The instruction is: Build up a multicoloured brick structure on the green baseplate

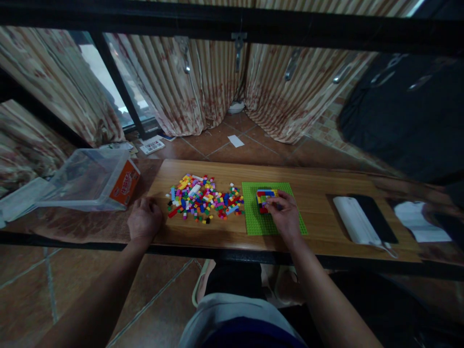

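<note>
Partly covered: toy-brick build [264, 194], at four o'clock, by right hand [285, 211] | fingers' hold: can't tell | left hand [145, 218]: fingers curled in

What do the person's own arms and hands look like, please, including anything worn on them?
The left hand and right hand are ungloved, with no watch or bracelet showing. The left forearm and right forearm are bare, no sleeve in view.

A wood-grain bench [319, 191] carries a loose spread of multicolored toy bricks [203, 195] toward its left end, a studded green baseplate [254, 224] right beside them, and, farther right, a white pouch [355, 220] with a wrist loop alongside a flat, dark rectangular item [375, 215].
</note>
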The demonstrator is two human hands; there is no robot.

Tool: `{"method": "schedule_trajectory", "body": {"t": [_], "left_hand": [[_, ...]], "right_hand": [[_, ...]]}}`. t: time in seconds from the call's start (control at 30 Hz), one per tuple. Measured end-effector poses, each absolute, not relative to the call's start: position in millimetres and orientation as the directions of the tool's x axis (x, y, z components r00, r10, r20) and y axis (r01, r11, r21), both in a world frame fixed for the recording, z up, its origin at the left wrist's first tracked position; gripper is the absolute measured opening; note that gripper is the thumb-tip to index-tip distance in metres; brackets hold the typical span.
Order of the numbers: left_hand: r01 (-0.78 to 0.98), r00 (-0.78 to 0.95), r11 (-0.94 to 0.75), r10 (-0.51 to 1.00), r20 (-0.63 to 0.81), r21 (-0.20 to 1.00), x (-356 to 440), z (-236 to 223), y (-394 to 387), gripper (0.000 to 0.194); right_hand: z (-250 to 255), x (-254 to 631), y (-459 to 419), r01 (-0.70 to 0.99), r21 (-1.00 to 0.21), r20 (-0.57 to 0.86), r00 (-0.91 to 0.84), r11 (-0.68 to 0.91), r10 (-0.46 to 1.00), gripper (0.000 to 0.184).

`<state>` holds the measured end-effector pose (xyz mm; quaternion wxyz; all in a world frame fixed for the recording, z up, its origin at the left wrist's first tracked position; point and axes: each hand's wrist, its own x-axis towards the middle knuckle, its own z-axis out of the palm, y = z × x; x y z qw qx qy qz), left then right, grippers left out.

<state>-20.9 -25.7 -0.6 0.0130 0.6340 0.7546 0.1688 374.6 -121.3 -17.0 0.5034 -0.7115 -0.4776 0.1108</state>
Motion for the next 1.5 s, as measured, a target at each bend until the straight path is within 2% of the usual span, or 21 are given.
{"method": "schedule_trajectory", "body": {"t": [0.33, 0.63, 0.77, 0.93, 1.0, 1.17, 1.5], "left_hand": [[0.964, -0.185, 0.138, 0.963, 0.197, 0.229, -20, -1, -27, 0.031], [0.967, -0.189, 0.147, 0.961, 0.202, 0.208, -20, -2, -27, 0.031], [0.968, -0.183, 0.143, 0.965, 0.188, 0.204, -18, 0, -29, 0.03], [0.957, -0.186, 0.137, 0.967, 0.177, 0.257, -18, 0, -30, 0.029], [0.953, -0.189, 0.136, 0.965, 0.18, 0.271, -18, 0, -30, 0.029], [0.949, -0.18, 0.122, 0.967, 0.182, 0.291, -19, -2, -31, 0.028], [0.937, -0.193, 0.131, 0.967, 0.169, 0.325, -19, -4, -31, 0.028]], "right_hand": [[-12, 370, -112, 0.46, -0.885, 0.259, 0.617, -0.074, 0.743, 0.014], [-12, 373, -112, 0.49, -0.869, 0.269, 0.586, -0.069, 0.765, 0.016], [-12, 378, -117, 0.563, -0.825, 0.307, 0.529, -0.056, 0.791, 0.022], [-2, 362, -127, 0.7, -0.714, 0.47, 0.479, 0.0, 0.741, 0.02], [4, 345, -130, 0.73, -0.682, 0.489, 0.402, 0.052, 0.774, 0.019], [3, 298, -128, 0.738, -0.653, 0.418, 0.162, 0.171, 0.894, 0.021], [-13, 262, -108, 0.815, -0.56, 0.359, 0.074, 0.151, 0.93, 0.022]]}}
